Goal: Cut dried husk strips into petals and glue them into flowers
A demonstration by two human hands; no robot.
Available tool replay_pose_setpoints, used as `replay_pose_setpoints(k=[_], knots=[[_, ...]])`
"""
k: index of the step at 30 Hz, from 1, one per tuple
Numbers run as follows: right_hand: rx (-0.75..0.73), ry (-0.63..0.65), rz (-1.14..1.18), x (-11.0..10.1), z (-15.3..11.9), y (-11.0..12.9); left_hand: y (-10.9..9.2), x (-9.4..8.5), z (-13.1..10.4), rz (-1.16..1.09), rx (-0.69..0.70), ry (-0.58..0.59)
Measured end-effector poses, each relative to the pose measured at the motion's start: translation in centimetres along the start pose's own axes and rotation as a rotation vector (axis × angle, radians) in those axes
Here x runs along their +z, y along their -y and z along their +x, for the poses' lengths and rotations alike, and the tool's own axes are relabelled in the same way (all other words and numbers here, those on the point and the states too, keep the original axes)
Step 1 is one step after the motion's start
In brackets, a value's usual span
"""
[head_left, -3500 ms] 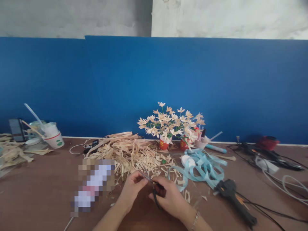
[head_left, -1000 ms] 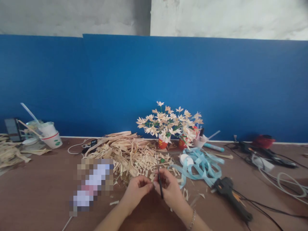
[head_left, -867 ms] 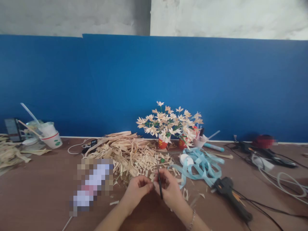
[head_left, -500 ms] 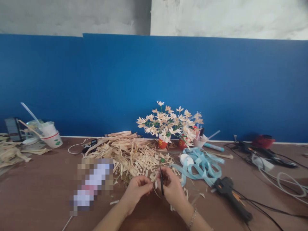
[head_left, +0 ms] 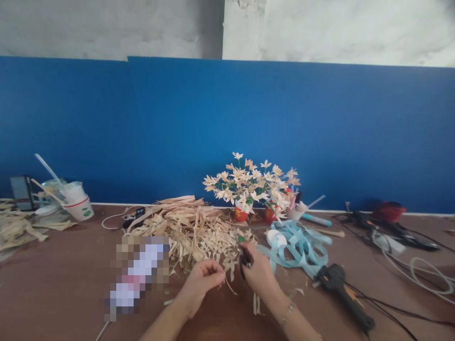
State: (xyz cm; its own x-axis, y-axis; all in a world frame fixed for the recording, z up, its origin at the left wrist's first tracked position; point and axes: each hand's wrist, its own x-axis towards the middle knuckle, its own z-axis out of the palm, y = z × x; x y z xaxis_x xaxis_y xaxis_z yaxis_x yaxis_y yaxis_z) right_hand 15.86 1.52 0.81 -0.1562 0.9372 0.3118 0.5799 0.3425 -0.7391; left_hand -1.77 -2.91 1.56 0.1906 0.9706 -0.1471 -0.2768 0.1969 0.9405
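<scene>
My left hand (head_left: 203,286) is closed in a pinch on a thin pale strip of dried husk (head_left: 231,286), whose free end curves out to the right. A short way to its right, my right hand (head_left: 262,272) is wrapped round a pair of black-handled scissors (head_left: 243,266); the blades point away from me toward the husk heap and are hard to make out. Just beyond both hands spreads a heap of dried husk strips (head_left: 199,227). A small green piece (head_left: 241,239) lies by the scissors' tip.
Husk flowers stand in red pots (head_left: 241,214) at the back. Right of my hands lie blue ribbon (head_left: 302,251) and a black glue gun (head_left: 344,293), with cables (head_left: 401,317) beyond. A paper cup (head_left: 81,208) stands far left; a blurred-out object (head_left: 137,279) lies nearer.
My right hand with the scissors has moved slightly right and away from my left hand, turning the blades forward. My left hand keeps its pinch on the strip. The view has tilted up slightly.
</scene>
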Motion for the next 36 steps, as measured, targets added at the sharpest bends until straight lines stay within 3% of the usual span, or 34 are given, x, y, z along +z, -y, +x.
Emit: replay_pose_setpoints(k=[8, 15, 24, 28, 33, 36], knots=[[-0.153, 0.258, -0.426, 2.0, 5.1, 3.9, -0.2, -0.1, 0.2, -0.064, 0.032, 0.014], [-0.084, 0.313, -0.640, 3.9, 7.7, 4.1, -0.2, -0.8, 0.9, -0.150, 0.048, -0.074], [-0.022, 0.372, -0.364, 4.9, 8.8, 2.2, 0.3, -1.2, 1.5, -0.195, 0.049, -0.085], [-0.021, 0.379, -0.213, 4.2, 9.1, 2.0, 0.5, -1.4, 1.7, -0.168, 0.070, -0.109], [-0.126, 0.208, 0.023, 1.5, 6.2, 3.8, 0.2, -1.4, 1.8, -0.143, 0.064, -0.201], [-0.258, 0.227, 0.149, 0.5, 3.2, 4.6, 0.0, -1.2, 1.6, -0.107, 0.028, -0.212]])
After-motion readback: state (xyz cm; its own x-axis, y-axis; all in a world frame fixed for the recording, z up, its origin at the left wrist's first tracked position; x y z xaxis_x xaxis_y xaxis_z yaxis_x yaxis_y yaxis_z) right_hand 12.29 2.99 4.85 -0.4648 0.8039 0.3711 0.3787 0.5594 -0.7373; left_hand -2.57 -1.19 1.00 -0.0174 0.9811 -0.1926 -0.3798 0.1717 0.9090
